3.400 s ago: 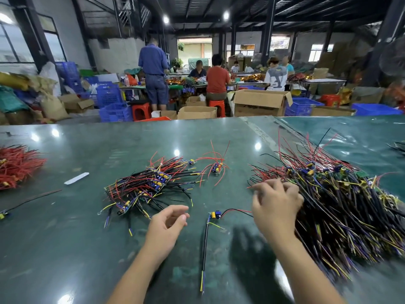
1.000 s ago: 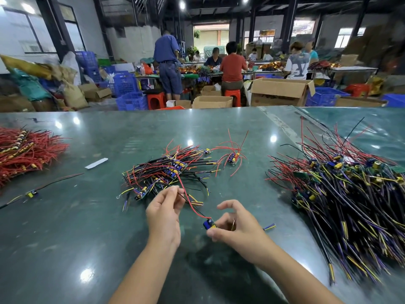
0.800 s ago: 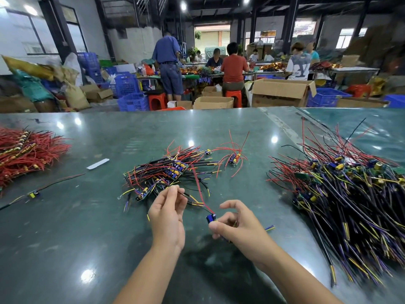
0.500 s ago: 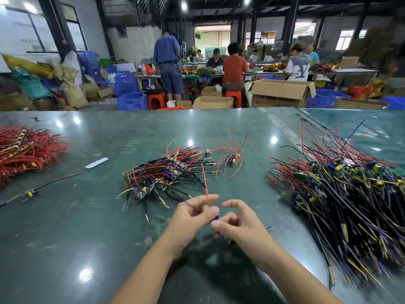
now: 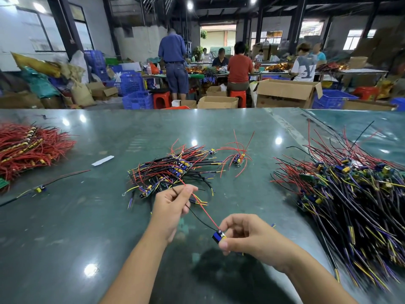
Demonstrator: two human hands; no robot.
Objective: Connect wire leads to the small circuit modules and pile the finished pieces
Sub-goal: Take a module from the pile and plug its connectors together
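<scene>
Your right hand [image 5: 247,234] pinches the small circuit module [image 5: 218,236] between thumb and forefinger, held above the bench [image 5: 65,227] near its near edge, and from it a red lead [image 5: 200,204] and a black lead [image 5: 197,216] run up and away toward the far-left, to where your left hand [image 5: 172,204] pinches their free ends between curled fingers [image 5: 190,189]. So the piece's long axis lies on a diagonal, module nearest you and lead tips farther out, the red wire drawn nearly straight and the black one sagging below it. The centre pile [image 5: 173,170] of wired pieces sits on the bench just beyond your left hand, which is the nearer hand to it; the unsorted heap [image 5: 350,200] lies well apart toward the right edge. If this piece is finished, I judge a short forward carry would land it on the centre pile. Your right fingers cover most of the module, so you cannot tell whether its joints are made, and any further leads under that hand are hidden. The red bundle [image 5: 28,150] at the left edge is cut off.
</scene>
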